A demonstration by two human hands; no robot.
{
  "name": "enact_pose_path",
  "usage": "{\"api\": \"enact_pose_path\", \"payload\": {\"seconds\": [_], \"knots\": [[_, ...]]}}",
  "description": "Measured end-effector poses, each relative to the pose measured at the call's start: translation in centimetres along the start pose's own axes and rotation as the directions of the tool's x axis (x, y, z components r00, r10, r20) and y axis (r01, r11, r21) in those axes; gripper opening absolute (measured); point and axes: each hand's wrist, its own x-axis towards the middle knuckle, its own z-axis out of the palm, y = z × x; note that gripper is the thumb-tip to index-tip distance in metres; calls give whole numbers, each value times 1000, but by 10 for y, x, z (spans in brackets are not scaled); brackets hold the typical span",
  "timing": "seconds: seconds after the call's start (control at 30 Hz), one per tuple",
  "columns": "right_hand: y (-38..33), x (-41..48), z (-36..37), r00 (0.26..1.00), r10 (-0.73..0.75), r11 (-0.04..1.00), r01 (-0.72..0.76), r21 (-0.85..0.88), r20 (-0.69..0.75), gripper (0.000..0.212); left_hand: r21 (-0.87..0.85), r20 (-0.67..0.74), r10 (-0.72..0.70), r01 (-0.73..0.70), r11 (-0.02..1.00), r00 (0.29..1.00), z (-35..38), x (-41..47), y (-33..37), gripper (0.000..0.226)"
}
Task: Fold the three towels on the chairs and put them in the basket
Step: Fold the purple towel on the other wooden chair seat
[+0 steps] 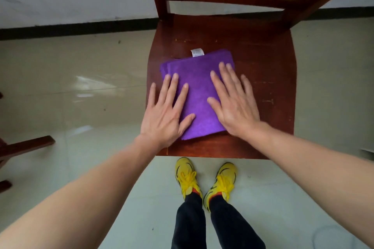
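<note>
Both flat: left hand (164,115) presses the folded towel (199,95) at 9 o'clock, right hand (232,105) at 3, on the chair (263,79).

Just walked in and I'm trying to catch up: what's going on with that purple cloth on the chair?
A person is pressing a folded purple towel flat on the seat of a wooden chair. The left hand and the right hand both lie on it, palms down, fingers spread. The towel's white tag sticks out at the far edge. No basket is in view, so this towel has yet to go in.
</note>
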Motion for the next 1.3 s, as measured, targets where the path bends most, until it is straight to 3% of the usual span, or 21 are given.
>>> {"api": "enact_pose_path", "payload": {"seconds": [0.17, 0.27, 0.3, 0.37, 0.43, 0.53, 0.6, 0.67, 0.73, 0.8, 0.87, 0.93, 1.03, 1.1, 1.17, 1.3], "knots": [[19, -40, 15, 991, 45, 999, -44, -6, 130, 67, -4, 59, -33, 34, 999, 998, 15, -19, -5, 81], [14, -34, -4, 989, 117, 979, -131, 156, 92, 66, -7, 70, -36, 36, 999, 997, 8, -19, 0, 81], [12, -31, -10, 971, 226, 932, -239, 271, 82, 66, -8, 82, -46, 47, 999, 996, 6, -20, 2, 81], [12, -18, -20, 870, 481, 735, -469, 490, 112, 66, -6, 97, -69, 70, 998, 993, 2, -23, 9, 80], [14, -3, -28, 763, 584, 545, -621, 563, 276, 67, 2, 103, -90, 91, 996, 991, -4, -24, 16, 76], [22, 12, -36, 693, 509, 334, -706, 624, 511, 55, -11, -4, -48, 48, 999, 999, -20, -16, 20, 54], [28, 14, -48, 686, 425, 219, -711, 668, 591, 43, -32, -94, 39, -42, 999, 995, -32, -5, 25, 43], [36, 11, -61, 720, 377, 188, -676, 713, 583, 36, -121, 7, 109, -107, 987, 994, -48, 10, 35, 51], [43, 5, -70, 757, 370, 211, -633, 745, 538, 41, -260, 197, 103, -50, 964, 975, -55, 27, 47, 58], [49, -1, -74, 812, 388, 376, -572, 729, 437, 52, -499, 362, -6, 199, 843, 932, -62, 47, 57, 58], [47, -5, -81, 870, 389, 617, -491, 615, 303, 55, -728, 523, -145, 529, 436, 840, -68, 63, 62, 48], [31, -8, -90, 925, 322, 786, -379, 487, 201, 56, -737, 656, -197, 675, 40, 728, -74, 68, 60, 31], [-1, -18, -91, 963, 157, 900, -230, 370, 218, 55, -695, 719, -237, 683, -225, 653, -78, 67, 43, 34], [-14, -26, -81, 966, 73, 941, -149, 304, 248, 56, -702, 712, -260, 655, -281, 652, -79, 68, 28, 45], [-23, -33, -67, 963, 21, 961, -93, 259, 269, 60, -728, 685, -294, 647, -227, 667, -81, 69, 16, 49], [-32, -47, -44, 955, -51, 959, -34, 280, 291, 66, -810, 518, -358, 580, 87, 777, -75, 72, 11, 36]]}}
